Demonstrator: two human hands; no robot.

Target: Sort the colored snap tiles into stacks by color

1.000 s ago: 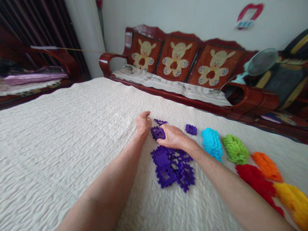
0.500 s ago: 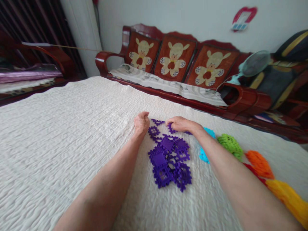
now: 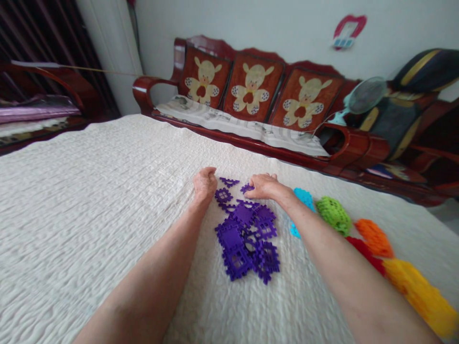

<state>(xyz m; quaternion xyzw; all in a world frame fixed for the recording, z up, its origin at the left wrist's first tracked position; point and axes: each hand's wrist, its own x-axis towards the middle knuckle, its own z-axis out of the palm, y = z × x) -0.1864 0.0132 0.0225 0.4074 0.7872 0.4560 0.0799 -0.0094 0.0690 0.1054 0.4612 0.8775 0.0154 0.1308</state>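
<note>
Purple toothed building tiles (image 3: 231,237) lie in an overlapping heap on the quilted cover, some with window-like cutouts. My left hand (image 3: 205,184) is closed beside the far left of the heap, its fingers curled; whatever they may hold is hidden. Close to it lie a small window tile (image 3: 223,195) and a triangular tile (image 3: 229,182). On the other side, my right hand (image 3: 264,185) has its thumb and fingers closed at a small purple tile (image 3: 246,188), which it partly covers.
Right of the heap lie piles of light blue tiles (image 3: 303,198), green tiles (image 3: 334,216), orange tiles (image 3: 375,237), red tiles (image 3: 366,253) and yellow tiles (image 3: 419,291). Beyond the quilted cover (image 3: 107,191) stands a wooden sofa (image 3: 143,93) with bear cushions, and a fan (image 3: 367,94).
The view has swung slightly to the right. Against the tiles, my right hand has shifted a little rightward, showing more of the triangular tile's surroundings. My left hand stays closed in place.
</note>
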